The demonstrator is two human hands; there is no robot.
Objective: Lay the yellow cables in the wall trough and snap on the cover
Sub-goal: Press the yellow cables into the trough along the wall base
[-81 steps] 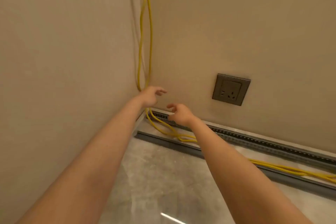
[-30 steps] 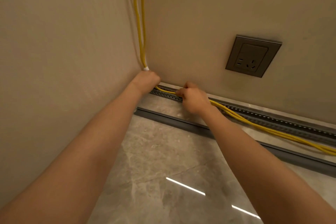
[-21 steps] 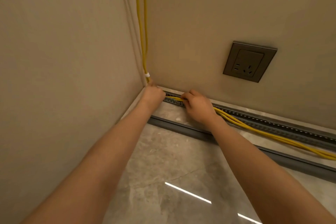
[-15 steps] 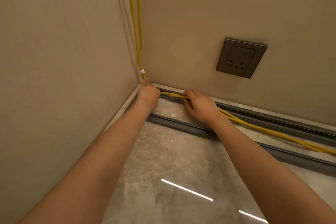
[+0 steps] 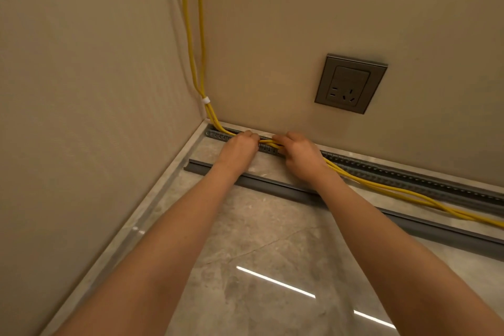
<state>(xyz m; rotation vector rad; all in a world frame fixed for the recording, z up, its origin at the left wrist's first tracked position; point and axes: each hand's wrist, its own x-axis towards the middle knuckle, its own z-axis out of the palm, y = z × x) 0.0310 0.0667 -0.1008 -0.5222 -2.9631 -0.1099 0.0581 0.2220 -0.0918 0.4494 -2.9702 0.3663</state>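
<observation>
Two bare hands work at the foot of the back wall, close to the room's corner. In the head view, the left hand (image 5: 236,150) has its fingers curled down over the yellow cables (image 5: 387,188), pressing them at the slotted grey trough (image 5: 409,177) that runs along the wall base. The right hand (image 5: 299,154) sits just beside it, fingers closed round the same bundle. From the corner the cables drop down the wall, bound by a white tie (image 5: 205,99), and bend into the trough's left end. Right of the hands they lie outside the trough, trailing over the floor (image 5: 259,240). The grey cover (image 5: 286,188) lies loose on the floor, in front of the trough. A grey socket (image 5: 350,84) is set in the wall above.
</observation>
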